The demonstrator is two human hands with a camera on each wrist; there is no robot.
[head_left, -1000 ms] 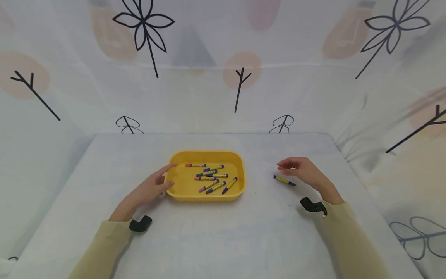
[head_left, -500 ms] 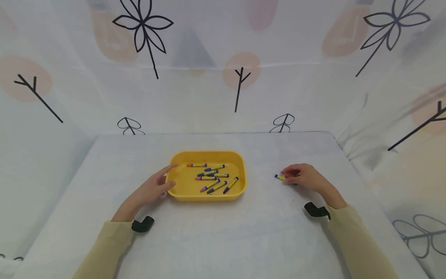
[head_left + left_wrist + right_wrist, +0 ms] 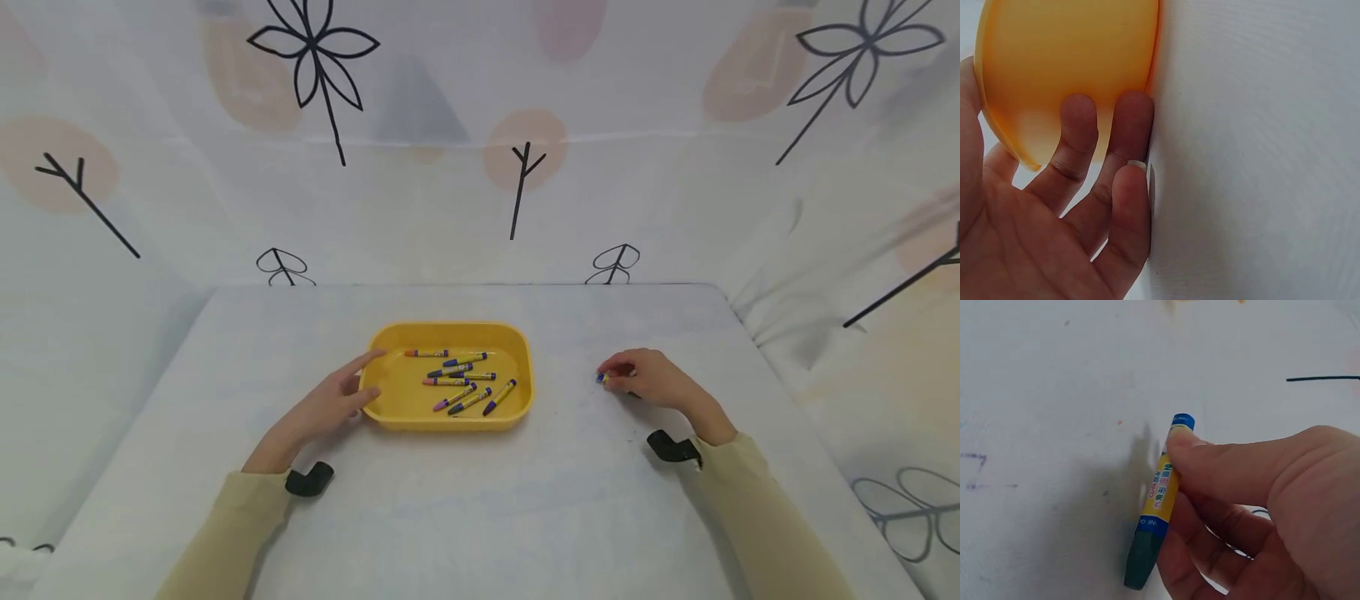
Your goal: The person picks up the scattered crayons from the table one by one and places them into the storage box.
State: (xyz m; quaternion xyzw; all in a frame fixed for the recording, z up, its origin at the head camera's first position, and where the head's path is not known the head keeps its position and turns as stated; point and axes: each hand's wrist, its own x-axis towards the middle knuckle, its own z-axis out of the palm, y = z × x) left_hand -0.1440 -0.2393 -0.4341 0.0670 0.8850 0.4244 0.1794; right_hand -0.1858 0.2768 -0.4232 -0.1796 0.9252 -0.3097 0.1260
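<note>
My left hand holds the left end of a yellow plastic tray. Its thumb and index finger lap over the rim, and in the left wrist view the other fingers press the outer wall. On the right, my right hand pinches a dark green oil pastel in a yellow and blue wrapper. The right thumb lies near the wrapper's blue end, and the green tip points down and left in the right wrist view. Several oil pastels lie in the tray, among them an orange one and a purple one.
A white cloth covers the table. Behind it hangs a pale curtain printed with leaves and twigs. A stretch of tabletop separates the tray from the right hand.
My right hand has come down onto the oil pastel, taken hold of it between thumb and fingers, and shifted slightly left. The left hand stays at the tray.
</note>
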